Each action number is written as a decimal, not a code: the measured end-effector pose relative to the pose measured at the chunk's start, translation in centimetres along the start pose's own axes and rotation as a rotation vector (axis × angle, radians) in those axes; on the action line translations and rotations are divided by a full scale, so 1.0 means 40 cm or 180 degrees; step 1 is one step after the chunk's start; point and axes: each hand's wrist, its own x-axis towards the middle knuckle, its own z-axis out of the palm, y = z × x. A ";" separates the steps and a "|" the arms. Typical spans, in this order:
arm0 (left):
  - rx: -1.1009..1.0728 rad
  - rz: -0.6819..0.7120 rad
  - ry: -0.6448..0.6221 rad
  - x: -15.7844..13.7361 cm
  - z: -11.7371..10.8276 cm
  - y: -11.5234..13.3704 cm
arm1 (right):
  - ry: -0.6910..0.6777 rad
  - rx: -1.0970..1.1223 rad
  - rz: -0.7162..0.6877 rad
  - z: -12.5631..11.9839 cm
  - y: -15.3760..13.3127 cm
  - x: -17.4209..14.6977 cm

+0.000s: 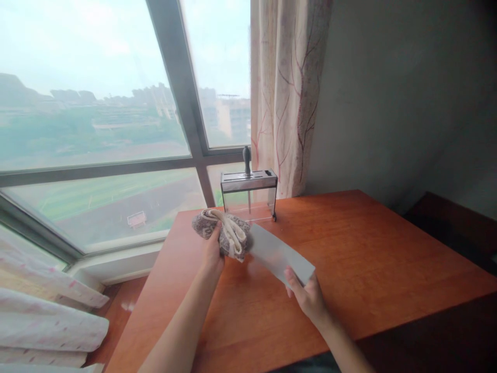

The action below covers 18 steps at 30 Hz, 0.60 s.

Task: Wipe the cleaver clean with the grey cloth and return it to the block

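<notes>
My right hand [306, 295] grips the near right end of a flat, pale grey rectangular panel [279, 254], its thumb lying on top. The panel is tilted above the table, and no handle shows on it. In my left hand [213, 246] is a bunched, patterned grey-brown and cream cloth [229, 233]. The cloth meets the panel's far left end and hides it. Just behind the cloth stands a knife block [250, 181] with a metal-look top and clear sides. One knife with a black handle [247, 159] stands upright in it.
The reddish-brown wooden table [373, 259] reaches out to the right. Large windows [97, 129] are on the left, with a curtain [287, 98] behind the table and another curtain [50, 321] at the lower left. A dark wall [388, 103] is at the right.
</notes>
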 end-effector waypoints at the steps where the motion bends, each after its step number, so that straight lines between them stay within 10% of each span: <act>1: -0.0023 -0.0036 0.0053 0.002 -0.001 0.000 | -0.0096 -0.0102 -0.0074 0.003 0.006 -0.002; 18: -0.0298 -0.0340 -0.0789 -0.019 -0.007 0.049 | 0.0176 0.0611 0.0403 -0.015 -0.036 0.021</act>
